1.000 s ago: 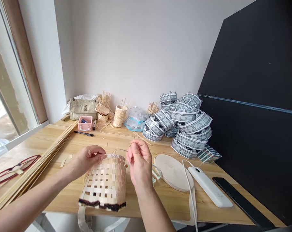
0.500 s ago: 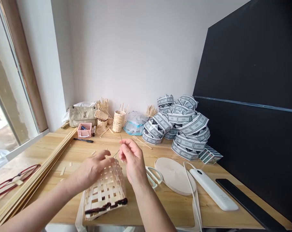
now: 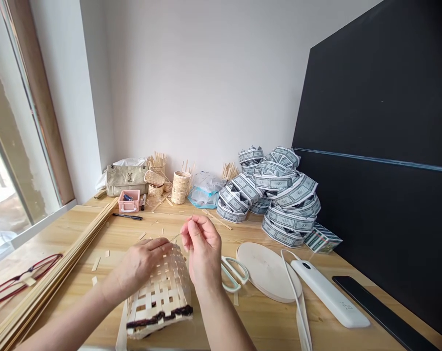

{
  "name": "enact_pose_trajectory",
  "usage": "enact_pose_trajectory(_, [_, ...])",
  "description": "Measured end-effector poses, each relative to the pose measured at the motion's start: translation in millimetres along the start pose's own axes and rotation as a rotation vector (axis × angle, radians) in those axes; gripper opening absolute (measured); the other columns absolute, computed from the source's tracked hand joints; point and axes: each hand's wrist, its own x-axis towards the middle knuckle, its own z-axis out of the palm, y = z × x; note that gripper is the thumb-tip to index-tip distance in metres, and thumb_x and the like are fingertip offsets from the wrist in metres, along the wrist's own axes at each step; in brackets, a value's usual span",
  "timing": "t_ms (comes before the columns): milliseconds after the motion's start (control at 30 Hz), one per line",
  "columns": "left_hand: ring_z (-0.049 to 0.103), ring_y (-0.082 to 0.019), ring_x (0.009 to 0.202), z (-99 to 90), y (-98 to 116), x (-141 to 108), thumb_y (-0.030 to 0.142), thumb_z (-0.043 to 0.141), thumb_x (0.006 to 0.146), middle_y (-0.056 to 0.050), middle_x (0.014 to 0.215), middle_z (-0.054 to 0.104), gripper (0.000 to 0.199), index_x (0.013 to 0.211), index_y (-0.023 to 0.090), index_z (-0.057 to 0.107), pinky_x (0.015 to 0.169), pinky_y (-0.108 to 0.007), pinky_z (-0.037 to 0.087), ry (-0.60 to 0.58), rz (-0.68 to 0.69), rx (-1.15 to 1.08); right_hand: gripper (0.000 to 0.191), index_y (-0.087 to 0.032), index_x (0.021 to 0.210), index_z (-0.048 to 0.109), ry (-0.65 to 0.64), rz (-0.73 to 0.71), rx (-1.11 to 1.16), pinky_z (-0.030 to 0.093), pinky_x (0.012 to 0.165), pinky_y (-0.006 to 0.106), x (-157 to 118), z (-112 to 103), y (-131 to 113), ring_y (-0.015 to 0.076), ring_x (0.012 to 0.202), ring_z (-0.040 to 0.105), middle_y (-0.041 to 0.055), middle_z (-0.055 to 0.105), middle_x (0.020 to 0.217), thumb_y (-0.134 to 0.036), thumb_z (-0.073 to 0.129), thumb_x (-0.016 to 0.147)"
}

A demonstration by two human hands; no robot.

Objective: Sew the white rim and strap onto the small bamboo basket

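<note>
A woven basket [image 3: 158,297] of pale strips lies on its side at the table's front, its near edge bound with dark cord. My left hand [image 3: 142,261] rests over the far left end of it, fingers together and closed on that end; the fingertips are partly hidden. To the right, my right hand [image 3: 202,248] is raised beside the basket's far end. Its thumb and forefinger pinch a thin strand [image 3: 175,238] that runs toward the left fingertips. White-handled scissors [image 3: 235,274] lie just right of my right wrist.
Long bamboo strips [image 3: 63,263] and red glasses [image 3: 21,280] lie at left. A coil of flat pale band [image 3: 267,268], a white power bank [image 3: 331,292] and a black bar [image 3: 382,312] sit at right. Behind stand patterned rolls [image 3: 287,195], small baskets [image 3: 180,187] and a pink box [image 3: 129,201].
My left fingers have come down from a raised position onto the basket's far end. My right hand keeps its pinch and has shifted slightly. The view has moved a little.
</note>
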Motion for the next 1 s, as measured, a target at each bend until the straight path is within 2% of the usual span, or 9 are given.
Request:
enact_pose_trajectory(133, [0.065, -0.018, 0.084, -2.0, -2, -3, 0.005, 0.037, 0.079, -0.011, 0.102, 0.066, 0.037, 0.106, 0.015, 0.06, 0.073, -0.027, 0.053, 0.036, -0.001, 0.002, 0.011, -0.019, 0.076, 0.057, 0.009, -0.059, -0.02, 0.028, 0.039, 0.015, 4, 4, -2, 0.0037, 0.044, 0.039, -0.0042, 0.054, 0.059, -0.03, 0.059, 0.078])
enact_pose_trajectory(267, [0.065, -0.018, 0.083, -3.1, -4, -5, 0.008, 0.04, 0.08, -0.009, 0.098, 0.068, 0.033, 0.103, 0.017, 0.062, 0.074, -0.028, 0.053, 0.062, -0.036, -0.018, 0.015, -0.018, 0.077, 0.058, -0.039, -0.027, -0.075, 0.027, 0.038, 0.016, 8, 4, -3, 0.0042, 0.042, 0.039, -0.0041, 0.053, 0.057, -0.033, 0.059, 0.077])
enact_pose_trajectory(400, [0.065, -0.017, 0.084, -1.3, -7, -8, 0.009, 0.041, 0.079, -0.01, 0.098, 0.066, 0.031, 0.101, 0.016, 0.062, 0.072, -0.024, 0.053, 0.082, -0.151, -0.07, 0.016, -0.018, 0.079, 0.059, -0.085, 0.033, -0.242, 0.028, 0.039, 0.017, 7, -1, 4, 0.0052, 0.044, 0.039, -0.0037, 0.052, 0.058, -0.034, 0.056, 0.077])
enact_pose_trajectory(600, [0.065, -0.016, 0.084, -5.3, -4, -8, 0.003, 0.04, 0.075, -0.008, 0.106, 0.063, 0.038, 0.105, 0.018, 0.058, 0.066, -0.021, 0.051, -0.032, -0.273, -0.054, 0.013, -0.019, 0.082, 0.056, -0.121, 0.11, -0.479, 0.037, 0.05, 0.02, -6, -7, 27, 0.0085, 0.051, 0.043, -0.004, 0.049, 0.06, -0.027, 0.047, 0.08])
enact_pose_trajectory(767, [0.063, -0.014, 0.068, -17.4, -1, 4, 0.003, 0.038, 0.079, -0.004, 0.086, 0.062, 0.028, 0.087, 0.019, 0.06, 0.055, -0.02, 0.044, -0.185, -0.337, 0.018, 0.011, -0.019, 0.075, 0.054, -0.111, 0.151, -0.542, 0.038, 0.053, 0.021, -14, -7, 34, 0.0108, 0.054, 0.044, -0.0029, 0.051, 0.061, -0.026, 0.046, 0.079])
enact_pose_trajectory(1000, [0.052, -0.014, 0.059, -22.4, -7, 18, 0.01, 0.039, 0.083, -0.001, 0.069, 0.053, 0.022, 0.068, 0.017, 0.054, 0.051, -0.022, 0.034, -0.173, -0.346, 0.054, 0.014, -0.019, 0.071, 0.054, -0.136, 0.106, -0.633, 0.037, 0.053, 0.022, -17, -6, 31, 0.0124, 0.056, 0.046, -0.0027, 0.05, 0.059, -0.027, 0.046, 0.079])
